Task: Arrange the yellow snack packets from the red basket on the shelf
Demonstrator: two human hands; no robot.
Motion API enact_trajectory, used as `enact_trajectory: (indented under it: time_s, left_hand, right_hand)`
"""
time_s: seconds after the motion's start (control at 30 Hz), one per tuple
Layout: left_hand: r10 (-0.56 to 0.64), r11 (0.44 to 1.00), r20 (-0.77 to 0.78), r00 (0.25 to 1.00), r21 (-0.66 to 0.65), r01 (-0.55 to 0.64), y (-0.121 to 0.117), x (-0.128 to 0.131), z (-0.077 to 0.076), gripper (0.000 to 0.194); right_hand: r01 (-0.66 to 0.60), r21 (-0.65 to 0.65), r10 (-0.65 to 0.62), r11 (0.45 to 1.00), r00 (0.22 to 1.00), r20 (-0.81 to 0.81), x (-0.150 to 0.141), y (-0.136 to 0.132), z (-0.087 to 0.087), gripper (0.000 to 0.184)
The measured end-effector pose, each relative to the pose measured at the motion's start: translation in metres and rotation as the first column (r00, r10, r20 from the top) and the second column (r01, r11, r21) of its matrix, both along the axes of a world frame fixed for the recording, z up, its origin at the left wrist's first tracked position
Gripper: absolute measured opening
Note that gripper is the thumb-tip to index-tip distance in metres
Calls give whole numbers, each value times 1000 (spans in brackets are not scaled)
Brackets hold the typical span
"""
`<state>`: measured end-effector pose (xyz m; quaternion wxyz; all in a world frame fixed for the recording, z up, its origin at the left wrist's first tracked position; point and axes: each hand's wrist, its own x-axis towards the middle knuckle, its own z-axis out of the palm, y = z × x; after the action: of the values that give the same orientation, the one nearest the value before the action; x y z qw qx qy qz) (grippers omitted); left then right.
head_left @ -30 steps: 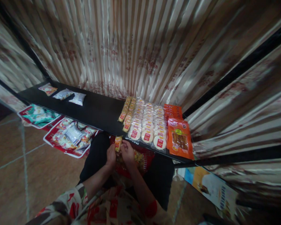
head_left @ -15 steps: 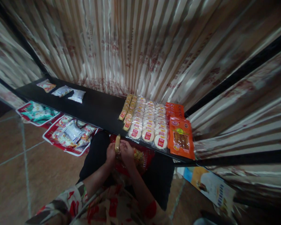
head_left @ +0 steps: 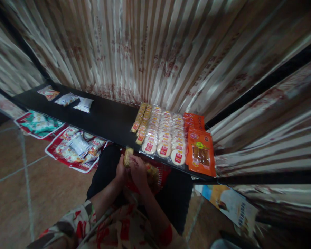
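Note:
Both my hands are closed around one gold-wrapped snack bar (head_left: 129, 154) above my lap. My left hand (head_left: 121, 169) grips it from the left side. The fingers of my right hand (head_left: 138, 169) press against its right side. Beneath them, a red snack bag (head_left: 160, 174) with more gold packs lies on my lap, partly hidden by my hands. On the black shelf (head_left: 109, 126) ahead, similar gold-wrapped snack bars (head_left: 141, 124) lie in two rows. Beside those are three rows of round white crackers (head_left: 163, 148) in clear wrappers.
Orange snack packets (head_left: 200, 150) lie at the shelf's right end. Three small pouches (head_left: 66, 99) lie at its left. Below are a red bag of pouches (head_left: 77, 148) and a bag of green packets (head_left: 40, 124). A pleated curtain (head_left: 124, 52) hangs behind.
The gold-wrapped snack bar has turned in my hands and now shows a broader face. My right fingers have shifted slightly left along it. The view has moved a little.

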<state>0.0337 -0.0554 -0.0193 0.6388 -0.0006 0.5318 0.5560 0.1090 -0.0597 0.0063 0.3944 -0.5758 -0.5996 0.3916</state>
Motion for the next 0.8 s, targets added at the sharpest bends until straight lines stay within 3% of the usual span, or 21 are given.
enact_trajectory:
  time_s: [0.1, 0.2, 0.4, 0.53, 0.8]
  left_hand:
    - [37, 999, 238, 970, 21, -44, 1, 0, 1, 39]
    - [82, 995, 322, 943, 35, -99, 3, -1, 0, 32]
    - [-21, 995, 280, 960, 102, -8, 8, -6, 0, 34]
    - [-10, 995, 214, 977, 100, -12, 11, -6, 3, 30]
    - [63, 993, 346, 936, 68, -91, 13, -4, -2, 27]
  right_hand:
    - [-24, 32, 22, 999, 998, 57, 0, -2, 3, 26]
    - [-43, 53, 39, 998, 997, 74, -1, -2, 6, 25]
    - [-65, 78, 58, 995, 994, 91, -4, 1, 10, 24]
    - [-70, 92, 61, 993, 993, 97, -4, 2, 9, 24]
    - [-52, 112, 41, 992, 994, 98, -2, 4, -2, 23]
